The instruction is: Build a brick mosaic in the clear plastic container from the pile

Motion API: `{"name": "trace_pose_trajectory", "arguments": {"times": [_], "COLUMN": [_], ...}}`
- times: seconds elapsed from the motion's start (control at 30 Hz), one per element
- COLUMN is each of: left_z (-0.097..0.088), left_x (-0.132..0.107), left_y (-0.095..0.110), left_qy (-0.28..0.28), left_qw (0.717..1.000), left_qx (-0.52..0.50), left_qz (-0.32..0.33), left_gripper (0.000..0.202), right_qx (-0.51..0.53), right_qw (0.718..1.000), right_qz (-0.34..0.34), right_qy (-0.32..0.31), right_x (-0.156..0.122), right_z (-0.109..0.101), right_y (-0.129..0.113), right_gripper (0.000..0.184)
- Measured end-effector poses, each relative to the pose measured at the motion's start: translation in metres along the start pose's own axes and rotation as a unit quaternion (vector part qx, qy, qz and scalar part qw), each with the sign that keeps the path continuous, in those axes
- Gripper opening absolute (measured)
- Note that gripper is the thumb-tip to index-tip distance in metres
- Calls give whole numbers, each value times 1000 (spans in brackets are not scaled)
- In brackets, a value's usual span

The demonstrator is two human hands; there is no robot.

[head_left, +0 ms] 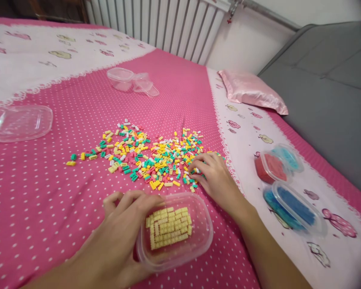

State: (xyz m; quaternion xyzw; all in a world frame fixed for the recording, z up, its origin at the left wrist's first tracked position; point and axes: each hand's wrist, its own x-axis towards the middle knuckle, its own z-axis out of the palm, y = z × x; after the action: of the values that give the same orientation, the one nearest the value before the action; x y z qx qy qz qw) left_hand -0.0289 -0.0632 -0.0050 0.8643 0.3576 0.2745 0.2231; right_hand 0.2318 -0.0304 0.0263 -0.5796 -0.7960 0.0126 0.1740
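My left hand grips the left side of a clear plastic container, its thumb low on the wall and its fingers at the far rim. Inside the container, pale yellow building bricks lie packed in neat rows. My right hand reaches into the right side of a loose pile of small building bricks in yellow, green, white and pink. Its fingers are curled down among the bricks, and whatever is between the fingertips is hidden.
A clear lid lies at the left, with small clear containers farther back. To the right stand containers of red and blue contents. A pink pillow rests near the grey headboard. The bedspread is pink and dotted.
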Motion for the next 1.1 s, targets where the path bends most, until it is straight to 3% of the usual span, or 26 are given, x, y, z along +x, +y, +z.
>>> {"name": "trace_pose_trajectory", "arguments": {"times": [0.23,0.47,0.77,0.87,1.0,1.1], "left_z": [1,-1,-5,-3,-3,-6], "left_x": [0,-1,-2,-3,-2,1], "left_y": [0,1,-5,-5,-2,1], "left_qy": [1,-4,-40,-49,-55,-59], "left_qw": [1000,1000,999,998,998,998], "left_qx": [7,4,-18,-27,-31,-35], "left_qz": [-5,-4,13,5,12,5], "left_gripper": [71,69,77,75,72,66], "right_qx": [0,44,165,151,105,53], "right_qw": [1000,999,985,986,989,991], "right_qz": [-1,8,-20,-69,-84,-98], "right_qy": [-24,-3,33,-6,-64,-71], "right_x": [-2,-3,-21,-28,-37,-43], "right_z": [-4,-13,-51,-49,-38,-30], "right_y": [3,2,-45,-54,-57,-56], "right_gripper": [11,7,13,18,17,25]}}
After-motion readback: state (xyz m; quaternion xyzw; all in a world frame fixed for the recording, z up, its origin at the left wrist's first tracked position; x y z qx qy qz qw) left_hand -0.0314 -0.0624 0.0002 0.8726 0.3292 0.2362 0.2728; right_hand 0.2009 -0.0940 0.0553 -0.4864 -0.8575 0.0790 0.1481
